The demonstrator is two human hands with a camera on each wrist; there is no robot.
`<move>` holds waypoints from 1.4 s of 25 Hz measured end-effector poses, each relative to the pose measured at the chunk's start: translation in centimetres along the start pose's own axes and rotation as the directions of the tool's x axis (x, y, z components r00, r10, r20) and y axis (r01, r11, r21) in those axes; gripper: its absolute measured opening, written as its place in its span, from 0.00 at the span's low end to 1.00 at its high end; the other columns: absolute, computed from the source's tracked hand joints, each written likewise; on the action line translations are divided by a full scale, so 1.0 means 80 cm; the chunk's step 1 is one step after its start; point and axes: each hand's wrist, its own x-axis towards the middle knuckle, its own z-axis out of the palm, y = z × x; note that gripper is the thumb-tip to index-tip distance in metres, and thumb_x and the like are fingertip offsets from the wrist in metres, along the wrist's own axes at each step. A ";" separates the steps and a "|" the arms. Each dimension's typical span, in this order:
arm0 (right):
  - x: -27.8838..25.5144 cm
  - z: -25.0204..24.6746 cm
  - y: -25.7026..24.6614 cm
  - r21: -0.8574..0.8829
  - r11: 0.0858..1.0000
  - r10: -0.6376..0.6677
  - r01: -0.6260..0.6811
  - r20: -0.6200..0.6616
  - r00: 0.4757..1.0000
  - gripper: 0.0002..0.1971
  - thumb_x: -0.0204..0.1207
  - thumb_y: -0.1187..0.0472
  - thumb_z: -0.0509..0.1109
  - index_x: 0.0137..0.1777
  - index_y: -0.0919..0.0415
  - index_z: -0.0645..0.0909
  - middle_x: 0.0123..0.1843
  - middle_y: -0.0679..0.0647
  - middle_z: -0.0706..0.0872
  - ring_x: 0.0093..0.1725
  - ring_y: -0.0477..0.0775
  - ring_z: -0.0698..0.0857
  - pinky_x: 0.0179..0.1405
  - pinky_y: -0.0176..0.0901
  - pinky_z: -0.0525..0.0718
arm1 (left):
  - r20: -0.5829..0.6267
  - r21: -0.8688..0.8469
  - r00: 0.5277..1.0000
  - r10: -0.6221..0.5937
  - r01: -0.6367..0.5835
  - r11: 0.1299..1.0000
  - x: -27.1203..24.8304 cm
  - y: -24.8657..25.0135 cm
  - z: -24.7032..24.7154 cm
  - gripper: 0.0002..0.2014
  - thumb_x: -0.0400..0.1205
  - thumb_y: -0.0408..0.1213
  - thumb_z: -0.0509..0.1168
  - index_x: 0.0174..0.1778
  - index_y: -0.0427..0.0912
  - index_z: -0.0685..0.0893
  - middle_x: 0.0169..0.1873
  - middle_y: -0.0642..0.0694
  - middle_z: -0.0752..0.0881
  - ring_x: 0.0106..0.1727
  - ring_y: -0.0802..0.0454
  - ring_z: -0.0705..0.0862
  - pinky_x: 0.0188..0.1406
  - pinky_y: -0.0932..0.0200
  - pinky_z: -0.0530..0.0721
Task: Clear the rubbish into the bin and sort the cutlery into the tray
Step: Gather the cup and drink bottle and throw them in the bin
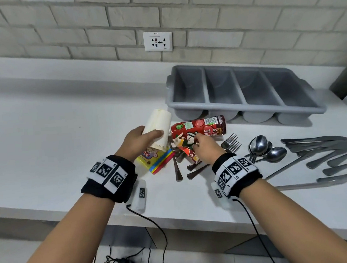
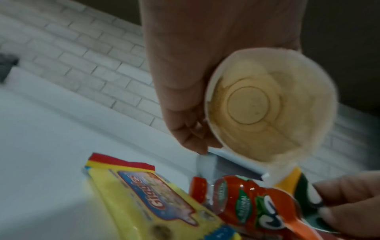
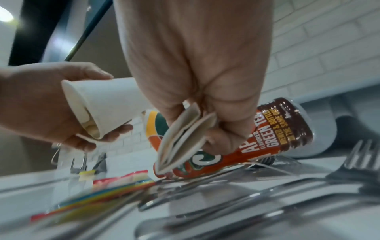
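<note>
I am working at the white surface (image 1: pixel 53 124), and I am placing everything by the red can (image 1: pixel 201 127) lying on its side in the middle. Nearest me, just this side of the can, my right hand (image 1: pixel 206 147) is pinching a flattened, folded carton (image 3: pixel 183 138) between thumb and fingertips, its printed side facing up above the dark-handled cutlery (image 1: pixel 190 167) that is lying crossed beneath it. To the left of the can, my left hand (image 1: pixel 136 142) is gripping a white paper cup (image 1: pixel 158 128), fingers curled round its wall, and is holding it tilted with the stained inside (image 2: pixel 261 104) turned toward my wrist. Under that hand, left of the can and nearer me, a yellow snack wrapper (image 1: pixel 150 160) with a rainbow edge is lying flat. Right of the can, forks (image 1: pixel 231 143) are lying beside my right hand, then spoons (image 1: pixel 263 147), then a row of knives (image 1: pixel 323 150) farther right. Beyond the can, the grey four-compartment tray (image 1: pixel 242 88) is sitting against the brick wall (image 1: pixel 77 24). I am not seeing any bin.
</note>
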 end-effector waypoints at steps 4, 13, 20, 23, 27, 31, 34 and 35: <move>-0.001 0.001 -0.007 0.308 0.949 -0.035 0.061 -0.091 0.995 0.14 0.79 0.63 0.64 0.63 0.66 0.78 0.54 0.57 0.83 0.50 0.56 0.83 0.47 0.42 0.80 | 0.288 -0.298 0.957 0.022 0.068 0.952 -0.014 0.001 0.018 0.18 0.60 0.48 0.69 0.43 0.45 0.82 0.44 0.41 0.85 0.46 0.44 0.84 0.57 0.49 0.82; -0.002 0.009 -0.027 0.353 0.933 -0.084 0.064 0.041 0.996 0.18 0.84 0.62 0.56 0.69 0.66 0.77 0.55 0.61 0.84 0.41 0.54 0.86 0.49 0.49 0.84 | 0.313 -0.572 0.950 0.011 0.179 0.801 -0.005 -0.015 0.027 0.21 0.72 0.42 0.64 0.59 0.36 0.78 0.52 0.37 0.84 0.53 0.42 0.84 0.53 0.51 0.86; 0.052 -0.047 -0.008 -0.657 0.738 -0.228 0.151 -0.032 0.973 0.39 0.71 0.54 0.72 0.80 0.53 0.58 0.78 0.54 0.69 0.78 0.58 0.64 0.76 0.61 0.64 | 0.145 -0.415 0.988 -0.048 0.104 0.904 0.013 -0.024 0.010 0.16 0.74 0.49 0.63 0.51 0.42 0.78 0.40 0.41 0.83 0.38 0.46 0.83 0.37 0.57 0.79; 0.067 -0.040 0.001 -0.733 0.673 -0.125 0.094 0.013 0.992 0.42 0.68 0.50 0.73 0.80 0.54 0.58 0.75 0.57 0.73 0.77 0.61 0.66 0.78 0.69 0.58 | 0.145 -0.394 0.988 -0.056 0.110 0.912 0.019 -0.022 0.010 0.18 0.80 0.46 0.62 0.60 0.38 0.75 0.44 0.41 0.83 0.42 0.47 0.84 0.39 0.58 0.82; 0.049 -0.047 -0.002 -0.707 0.702 -0.176 0.088 -0.053 0.983 0.35 0.66 0.47 0.74 0.72 0.55 0.69 0.68 0.58 0.76 0.69 0.62 0.75 0.74 0.63 0.66 | 0.179 -0.403 0.982 -0.059 0.128 0.906 0.018 -0.016 0.014 0.23 0.78 0.48 0.63 0.64 0.37 0.75 0.50 0.37 0.83 0.46 0.46 0.85 0.42 0.58 0.83; -0.017 -0.084 0.002 -0.614 0.789 -0.193 0.025 -0.208 0.959 0.35 0.65 0.42 0.73 0.69 0.56 0.70 0.62 0.57 0.79 0.62 0.61 0.80 0.63 0.58 0.76 | 0.242 -0.488 0.970 0.032 0.094 0.868 -0.010 0.008 0.041 0.18 0.77 0.45 0.63 0.57 0.37 0.78 0.51 0.35 0.83 0.49 0.43 0.85 0.52 0.48 0.85; -0.091 -0.112 0.042 -0.478 0.874 -0.103 -0.089 -0.360 0.927 0.34 0.66 0.40 0.69 0.69 0.57 0.68 0.60 0.57 0.79 0.58 0.61 0.81 0.58 0.55 0.79 | 0.306 -0.507 0.946 0.105 0.068 0.859 -0.049 0.030 0.087 0.19 0.69 0.46 0.65 0.52 0.40 0.80 0.46 0.38 0.84 0.44 0.46 0.84 0.40 0.57 0.84; -0.119 -0.119 0.062 -0.408 0.906 -0.060 -0.118 -0.399 0.915 0.34 0.67 0.40 0.69 0.70 0.57 0.68 0.60 0.58 0.79 0.58 0.62 0.81 0.58 0.55 0.80 | 0.335 -0.506 0.934 0.122 0.069 0.860 -0.065 0.038 0.107 0.19 0.69 0.46 0.64 0.52 0.41 0.80 0.45 0.40 0.84 0.44 0.45 0.84 0.36 0.61 0.84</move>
